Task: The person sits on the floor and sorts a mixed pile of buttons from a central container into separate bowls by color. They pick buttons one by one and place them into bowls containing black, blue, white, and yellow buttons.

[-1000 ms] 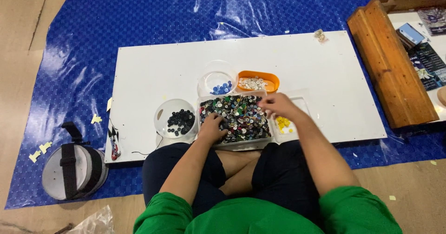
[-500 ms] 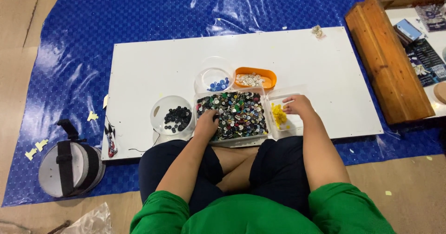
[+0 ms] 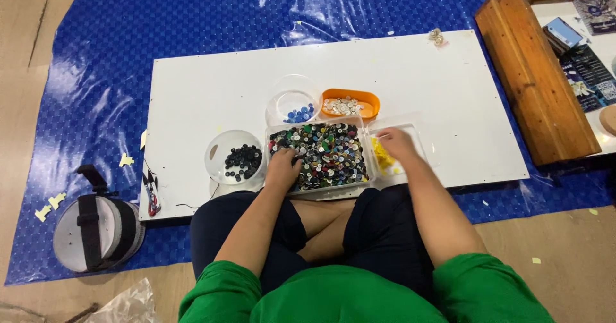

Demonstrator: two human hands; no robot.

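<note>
On the far left, a round grey case (image 3: 96,233) with a black strap lies on the blue tarp (image 3: 192,34), beside a few yellow paper scraps (image 3: 51,204). A white board (image 3: 410,79) rests on the tarp, and the person sits cross-legged at its near edge.

Five containers stand on the board. Leftmost is one round clear bowl of black buttons (image 3: 236,157). Behind it to the right is a second round clear bowl (image 3: 294,102) with a few blue buttons, and just beside that is one orange oval dish (image 3: 350,103) of pale buttons. In front of these sits one clear rectangular tray of mixed buttons (image 3: 324,156), heaped with dark and coloured pieces. Touching its right side is one smaller clear tray (image 3: 410,150) holding a small pile of yellow buttons (image 3: 383,159).

The left hand (image 3: 283,166) rests palm down at the tray of mixed buttons' near left corner, fingers curled into the heap; whether it grips anything cannot be told. The right hand (image 3: 398,144) is over the smaller tray, just right of the yellow pile, fingers bent downward; whether it is closed on a button cannot be seen. The mixed tray lies between the two hands.

At the far right stands a wooden crate (image 3: 539,85) with printed cards and packets inside.
</note>
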